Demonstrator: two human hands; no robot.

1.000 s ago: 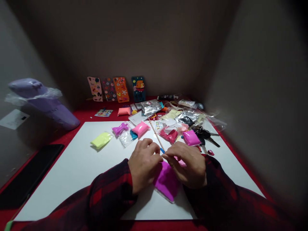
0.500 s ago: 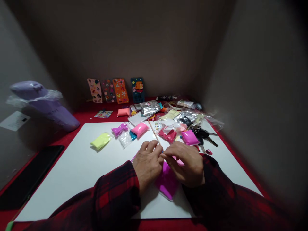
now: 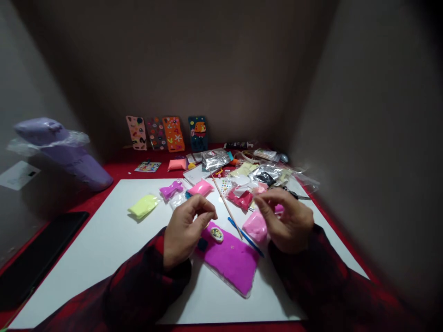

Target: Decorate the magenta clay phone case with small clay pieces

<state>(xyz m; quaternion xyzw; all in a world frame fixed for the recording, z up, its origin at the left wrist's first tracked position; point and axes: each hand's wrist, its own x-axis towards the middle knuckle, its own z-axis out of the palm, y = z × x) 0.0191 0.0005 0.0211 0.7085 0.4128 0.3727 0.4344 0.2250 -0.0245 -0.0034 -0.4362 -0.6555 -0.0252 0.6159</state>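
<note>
My left hand [image 3: 185,230] hovers over the left end of a phone case [image 3: 231,265] coated in magenta clay, its thumb and forefinger nearly together. Whatever they pinch, if anything, is too small to make out. An oval patterned piece [image 3: 217,234] sits on the case near these fingertips. My right hand [image 3: 287,221] is raised beyond the case's right side, thumb and forefinger pinched; I cannot make out anything between them. Close to it lie a pink clay lump [image 3: 255,227], a blue modelling tool [image 3: 247,239] and a thin wooden stick [image 3: 224,203].
Clay packets, among them a yellow one [image 3: 143,206] and a red one [image 3: 240,198], lie on the white board [image 3: 104,240]. Bags and wrappers [image 3: 270,170] crowd the back right. Decorated phone cases [image 3: 173,133] lean on the back wall. A purple inflatable [image 3: 76,159] stands left.
My hands have moved apart from their meeting point above the case, left hand leftward and right hand rightward. The case, the blue tool and the pink lump now show between them.
</note>
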